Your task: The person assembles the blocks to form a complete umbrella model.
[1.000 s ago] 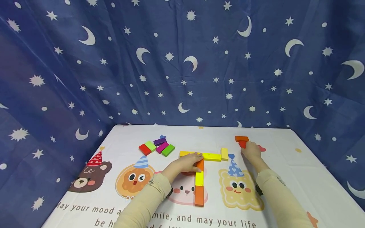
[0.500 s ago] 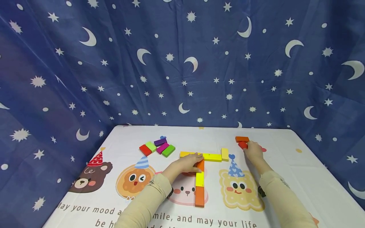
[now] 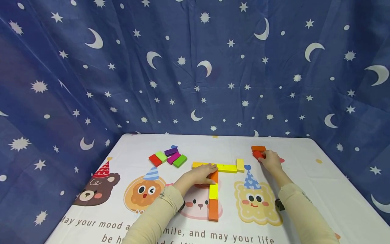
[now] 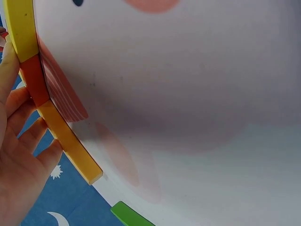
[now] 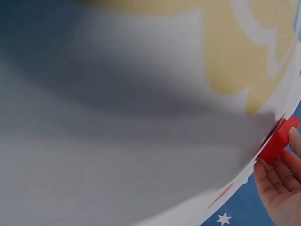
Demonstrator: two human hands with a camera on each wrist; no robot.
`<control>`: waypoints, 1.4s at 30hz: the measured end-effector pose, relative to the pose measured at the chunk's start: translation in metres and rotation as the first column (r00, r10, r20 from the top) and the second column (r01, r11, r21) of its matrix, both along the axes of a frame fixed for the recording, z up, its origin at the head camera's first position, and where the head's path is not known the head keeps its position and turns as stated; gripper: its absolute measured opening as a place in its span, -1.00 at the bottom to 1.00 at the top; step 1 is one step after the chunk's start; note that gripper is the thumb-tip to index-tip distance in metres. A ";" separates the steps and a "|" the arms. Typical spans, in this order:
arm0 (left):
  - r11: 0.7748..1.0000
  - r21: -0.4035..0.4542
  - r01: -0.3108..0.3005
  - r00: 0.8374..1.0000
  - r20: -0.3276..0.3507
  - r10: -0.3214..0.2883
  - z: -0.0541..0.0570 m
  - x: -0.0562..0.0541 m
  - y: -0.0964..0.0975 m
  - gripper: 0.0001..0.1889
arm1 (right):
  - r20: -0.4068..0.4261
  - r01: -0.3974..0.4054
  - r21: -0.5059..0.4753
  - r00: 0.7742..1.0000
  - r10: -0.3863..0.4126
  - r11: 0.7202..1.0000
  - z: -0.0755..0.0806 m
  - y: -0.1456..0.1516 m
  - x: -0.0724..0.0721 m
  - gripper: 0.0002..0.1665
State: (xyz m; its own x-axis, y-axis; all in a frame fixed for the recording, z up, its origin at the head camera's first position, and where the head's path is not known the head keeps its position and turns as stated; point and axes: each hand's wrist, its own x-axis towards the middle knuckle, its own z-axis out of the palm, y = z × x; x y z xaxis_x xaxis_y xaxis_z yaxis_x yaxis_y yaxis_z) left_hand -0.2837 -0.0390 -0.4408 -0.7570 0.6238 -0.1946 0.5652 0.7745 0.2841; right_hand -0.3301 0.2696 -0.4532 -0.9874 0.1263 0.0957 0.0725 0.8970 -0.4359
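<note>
My left hand [image 3: 199, 174] rests on the corner where a row and a column of blocks meet. In the left wrist view its fingertips touch the sides of an orange block [image 4: 35, 81] and a yellow-orange block [image 4: 70, 141]. A yellow block [image 3: 213, 191] and an orange block [image 3: 213, 210] continue the column toward me. The row runs right through a bright yellow block [image 3: 226, 168] to a pale yellow block [image 3: 240, 165] set crosswise. At the back right, my right hand [image 3: 272, 162] pinches a red block [image 5: 280, 141] between thumb and fingers, beside an orange block [image 3: 258, 148].
Left of the row lies a loose group: a red block [image 3: 155, 160], a light green block [image 3: 161, 156], a purple block [image 3: 171, 151], a magenta block [image 3: 173, 158] and a green block [image 3: 180, 161]. A blue starry curtain [image 3: 195, 84] stands behind the white printed tablecloth [image 3: 329, 183].
The red block has turned and shifted slightly in my right hand, staying near the orange block. My right hand has moved slightly rightward. My left hand has stayed in place.
</note>
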 end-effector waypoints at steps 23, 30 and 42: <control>1.000 0.007 0.003 1.000 0.003 -0.003 -0.001 -0.002 -0.002 -0.30 | -0.041 -0.024 -0.213 0.999 0.016 0.977 0.000 -0.042 -0.015 -0.58; 1.000 0.007 0.004 1.000 0.006 -0.004 0.003 0.001 -0.002 -0.31 | 0.036 0.012 -0.255 0.999 -0.003 0.967 0.004 -0.056 -0.023 -0.57; 1.000 0.026 0.008 1.000 0.021 -0.009 0.008 0.004 -0.002 -0.32 | 0.040 -0.013 -0.229 0.999 0.022 0.973 0.004 -0.072 -0.028 -0.59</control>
